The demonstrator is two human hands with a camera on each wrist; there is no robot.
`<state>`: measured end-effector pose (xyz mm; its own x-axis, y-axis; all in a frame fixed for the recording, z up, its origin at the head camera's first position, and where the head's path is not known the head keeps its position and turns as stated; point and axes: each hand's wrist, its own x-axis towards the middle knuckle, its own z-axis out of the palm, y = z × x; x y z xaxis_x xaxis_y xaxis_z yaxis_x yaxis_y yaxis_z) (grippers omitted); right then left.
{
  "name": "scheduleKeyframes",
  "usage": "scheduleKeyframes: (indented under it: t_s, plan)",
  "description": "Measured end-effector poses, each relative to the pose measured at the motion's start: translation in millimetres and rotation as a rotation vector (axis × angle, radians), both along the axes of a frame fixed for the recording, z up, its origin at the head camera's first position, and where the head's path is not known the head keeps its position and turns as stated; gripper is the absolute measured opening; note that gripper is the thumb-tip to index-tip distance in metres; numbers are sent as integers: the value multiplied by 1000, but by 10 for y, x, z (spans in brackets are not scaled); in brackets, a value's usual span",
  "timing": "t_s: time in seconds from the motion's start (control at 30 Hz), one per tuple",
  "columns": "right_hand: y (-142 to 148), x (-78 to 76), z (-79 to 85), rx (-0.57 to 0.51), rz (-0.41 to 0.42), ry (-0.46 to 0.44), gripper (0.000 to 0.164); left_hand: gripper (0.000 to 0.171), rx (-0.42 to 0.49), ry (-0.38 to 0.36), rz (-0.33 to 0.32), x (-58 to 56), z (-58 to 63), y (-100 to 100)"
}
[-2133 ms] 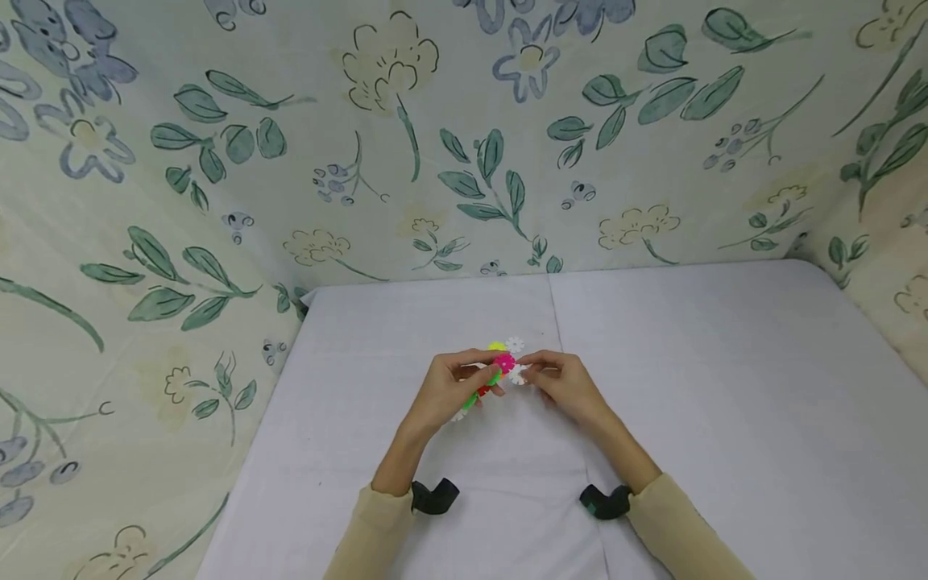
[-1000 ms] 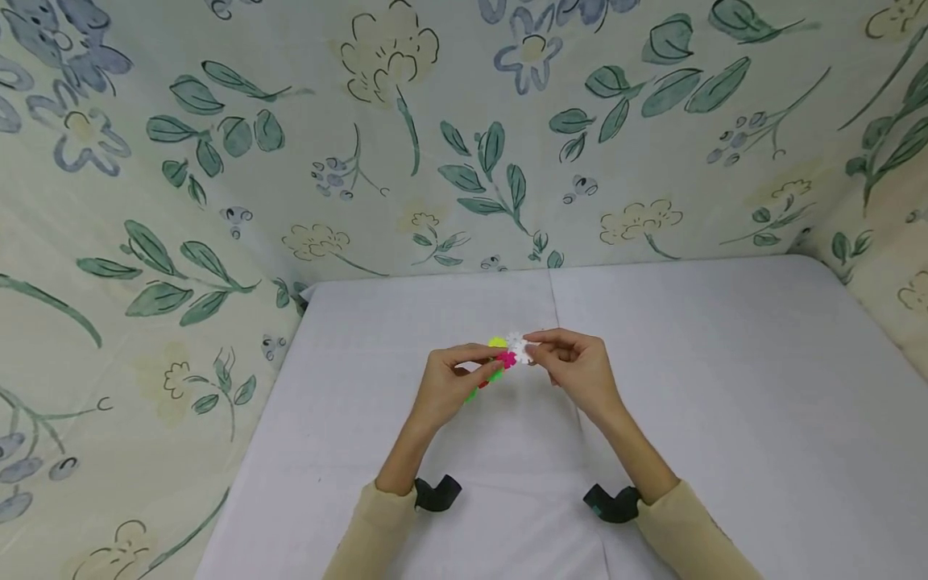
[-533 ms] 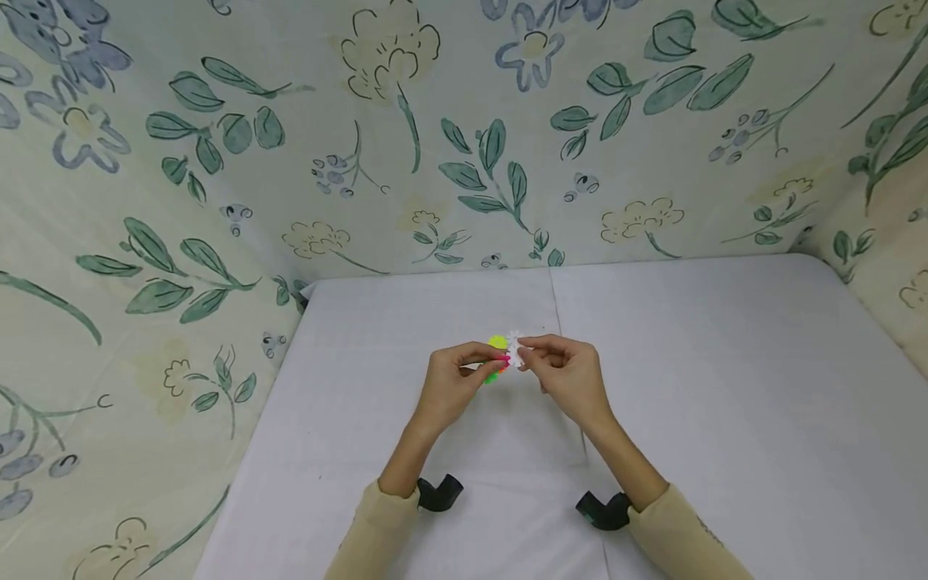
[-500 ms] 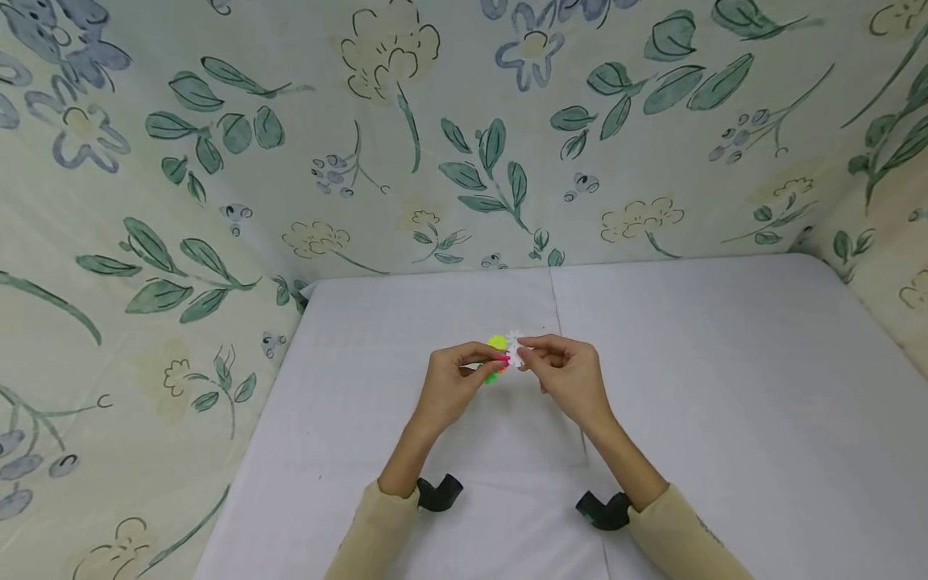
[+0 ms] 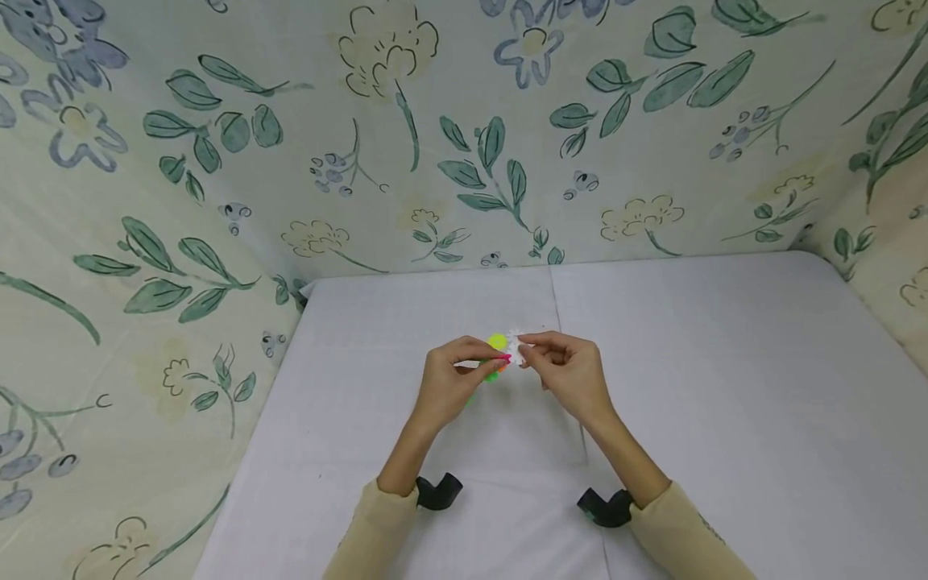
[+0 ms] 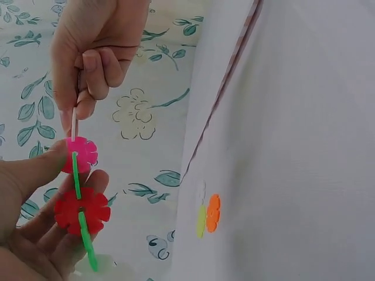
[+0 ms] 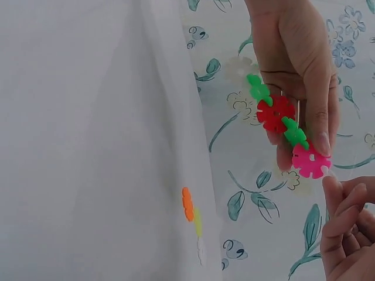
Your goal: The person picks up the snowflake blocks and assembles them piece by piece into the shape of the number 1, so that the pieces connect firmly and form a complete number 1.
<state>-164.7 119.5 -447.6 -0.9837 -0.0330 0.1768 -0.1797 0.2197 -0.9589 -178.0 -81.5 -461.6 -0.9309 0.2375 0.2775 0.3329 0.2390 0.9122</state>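
My left hand pinches a chain of interlocking snowflake discs by its pink disc. Behind the pink one come a green disc, a red disc and another green disc. Thumb and index finger of my right hand pinch a white snowflake disc, edge-on in the left wrist view. Its edge meets the rim of the pink disc; how deep the slots engage cannot be told. In the right wrist view, fingers mostly hide the white disc.
On the white-covered table, beyond the hands, lie a yellow disc, an orange disc and a white disc close together. Floral cloth hangs behind the table. Each wrist wears a black device.
My right hand has moved up and slightly away from me, bringing the white disc against the pink one. The pink disc has turned from face-on to nearly edge-on in the head view.
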Motion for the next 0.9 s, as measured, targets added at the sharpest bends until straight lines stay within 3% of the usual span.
scheduleKeyframes:
  t_s: [0.1,0.33,0.57,0.9]
  plan:
    - [6,-33,-101,-1,-10,7,16,8,-66,70,58,9,2,8]
    - [-71,1,-163,-55,-49,44,17,9,-172,212,103,34,15,60]
    - [-132,16,-184,-103,-77,70,16,9,-207,288,146,53,-11,113]
    - [-306,90,-281,-270,-202,83,17,7,-239,404,233,58,-33,199]
